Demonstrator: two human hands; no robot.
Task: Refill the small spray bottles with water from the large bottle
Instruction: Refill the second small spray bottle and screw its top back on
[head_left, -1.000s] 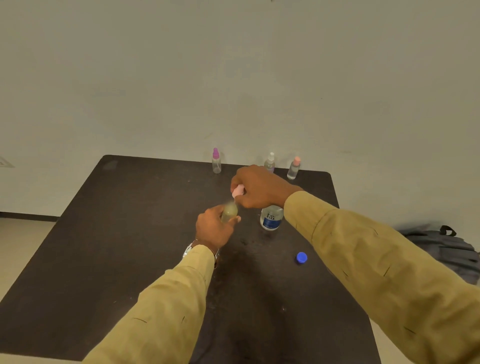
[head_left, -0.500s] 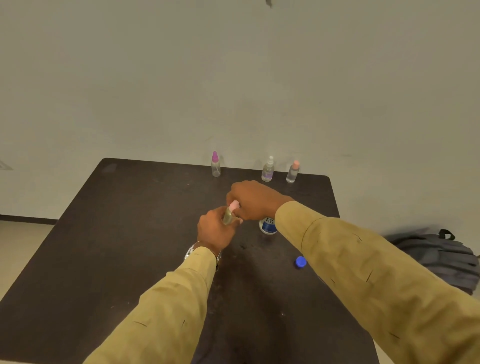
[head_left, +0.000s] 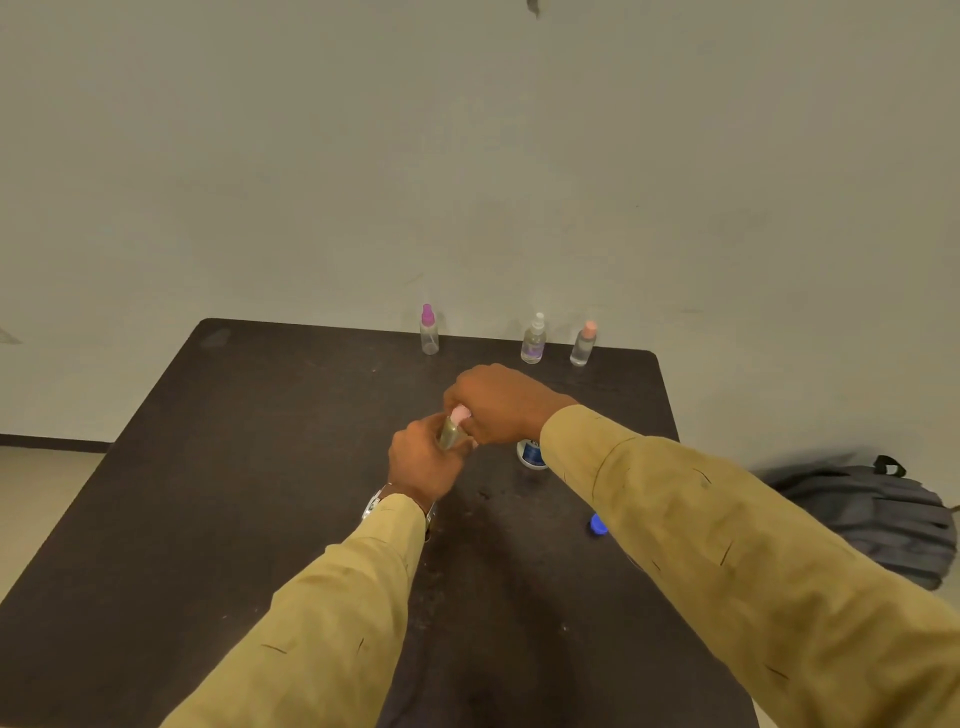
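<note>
My left hand (head_left: 423, 462) has its grip wrapped round the body of a small spray bottle (head_left: 450, 434). It holds the bottle off the tabletop (head_left: 260, 467), just left of the large bottle (head_left: 531, 453) and tilted toward my other hand. My right hand (head_left: 498, 402) has its grip closed over the pink spray top (head_left: 460, 414), fingers curled. I judge that one hand steadies the body so the other can twist the top on the neck. My fingers hide the joint, so I cannot tell how far it is seated.

The large bottle stands mostly hidden behind my right wrist, with only its blue-labelled lower part showing. Its blue cap (head_left: 597, 525) lies nearer me and to its right, left off, I take it, for more pouring.

Beyond the large bottle, along the far edge, stand the purple-topped bottle (head_left: 428, 332), the white-topped bottle (head_left: 534, 340) and the peach-topped bottle (head_left: 584, 345). All three are upright and out of my elbows' way.
</note>
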